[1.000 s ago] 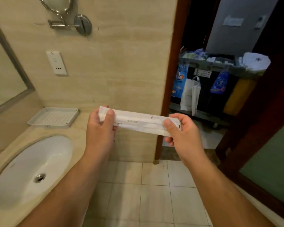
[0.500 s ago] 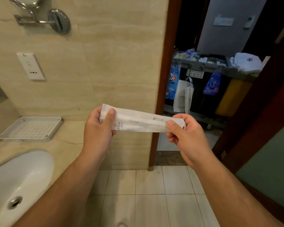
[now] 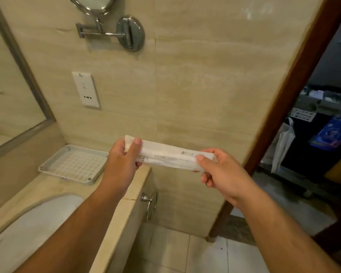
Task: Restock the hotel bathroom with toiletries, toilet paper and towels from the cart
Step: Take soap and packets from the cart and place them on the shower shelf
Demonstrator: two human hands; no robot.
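At the far left a large mirror [image 3: 18, 79] meets the beige wall, and below it a white sink [image 3: 34, 227] sits sunk in the stone counter [image 3: 47, 187]. A white plastic tray [image 3: 64, 176] with a dimpled floor lies at the back corner of the counter, against the wall. Above it are a white wall socket [image 3: 85, 89] and, higher up, the chrome mount [image 3: 130, 33] of a swing-arm mirror. The left hand [image 3: 122, 162] hovers over the counter's end, just beside the tray, pinching the left end of a long white paper packet [image 3: 169, 156] between thumb and curled fingers. The packet is held level in the air in front of the wall, with small print on it that is too blurred to read. A chrome towel ring [image 3: 151, 205] hangs on the side of the counter below. The right hand [image 3: 222, 172] pinches the packet's right end the same way, thumb on top and fingers folded beneath. Further right, past the dark wooden door frame [image 3: 283, 115], the cart [image 3: 323, 104] stands outside with a white bag [image 3: 282, 146] and a blue pouch [image 3: 331, 134] hanging from it.
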